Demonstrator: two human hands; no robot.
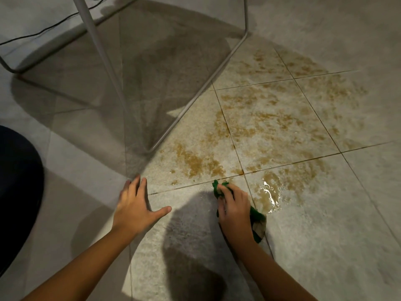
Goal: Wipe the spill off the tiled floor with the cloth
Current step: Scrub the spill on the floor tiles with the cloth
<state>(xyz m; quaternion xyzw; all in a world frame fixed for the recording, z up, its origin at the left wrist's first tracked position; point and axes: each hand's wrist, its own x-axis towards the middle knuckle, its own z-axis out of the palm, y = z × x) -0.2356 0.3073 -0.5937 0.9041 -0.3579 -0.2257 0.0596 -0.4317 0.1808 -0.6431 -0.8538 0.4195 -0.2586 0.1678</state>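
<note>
A brown, patchy spill (271, 127) spreads over several pale floor tiles (325, 235), with a shiny wet puddle (270, 194) at its near edge. My right hand (235, 211) presses a green cloth (257, 216) flat on the floor just left of that puddle; most of the cloth is hidden under the hand. My left hand (135, 205) rests flat on the tile to the left, fingers spread, holding nothing.
A thin metal furniture frame (195, 94) stands on the floor beyond my left hand, its foot touching the spill's left edge. A black cable (54, 26) runs across the far left floor. A dark rounded shape (17, 192) fills the left edge.
</note>
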